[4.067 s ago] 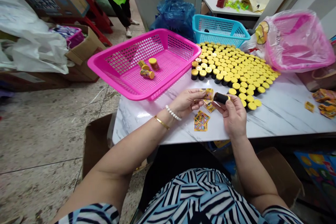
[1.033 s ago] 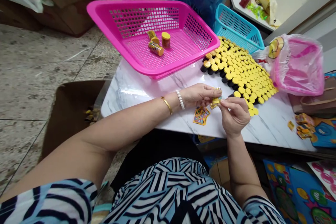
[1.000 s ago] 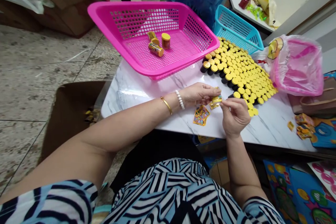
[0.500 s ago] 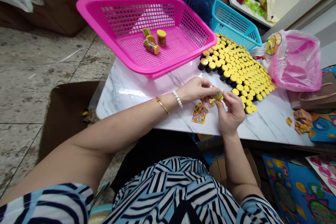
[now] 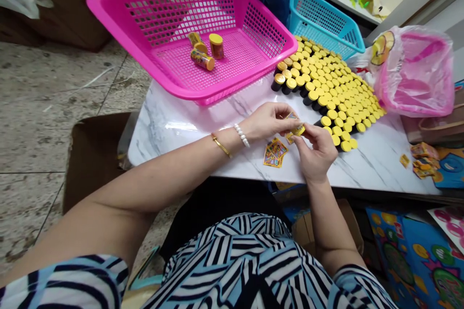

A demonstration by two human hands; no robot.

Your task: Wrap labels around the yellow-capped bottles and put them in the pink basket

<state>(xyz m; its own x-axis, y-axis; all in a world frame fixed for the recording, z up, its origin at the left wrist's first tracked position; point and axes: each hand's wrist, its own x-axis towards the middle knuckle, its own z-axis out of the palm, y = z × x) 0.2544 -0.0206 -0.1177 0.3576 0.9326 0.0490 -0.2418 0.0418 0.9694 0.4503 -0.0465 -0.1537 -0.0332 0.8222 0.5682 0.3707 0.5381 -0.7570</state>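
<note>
Over the front part of the table, my left hand (image 5: 273, 120) and my right hand (image 5: 316, 152) meet at a small yellow-capped canister (image 5: 299, 130). The fingers of both are closed around it, hiding most of its body. A yellow printed piece, like a label (image 5: 291, 116), shows at my left fingertips. Just below, a few colourful yellow-edged labels (image 5: 274, 153) lie overlapping on the marble-patterned table (image 5: 213, 128). Close beyond my right hand stand rows of dark canisters with yellow lids (image 5: 331, 89), packed upright.
A large pink basket (image 5: 177, 89) holds a few yellow-lidded canisters (image 5: 216, 46). Behind the rows sits a blue basket (image 5: 326, 26). To the right are a bag-lined pink basket (image 5: 416, 72) and crumpled yellow packs (image 5: 424, 159). A cardboard box (image 5: 94, 149) stands left of the table.
The view has shifted slightly. My hands stay together at the canister, whose yellow lid has turned a little, and the printed piece at my left fingertips shows more.
</note>
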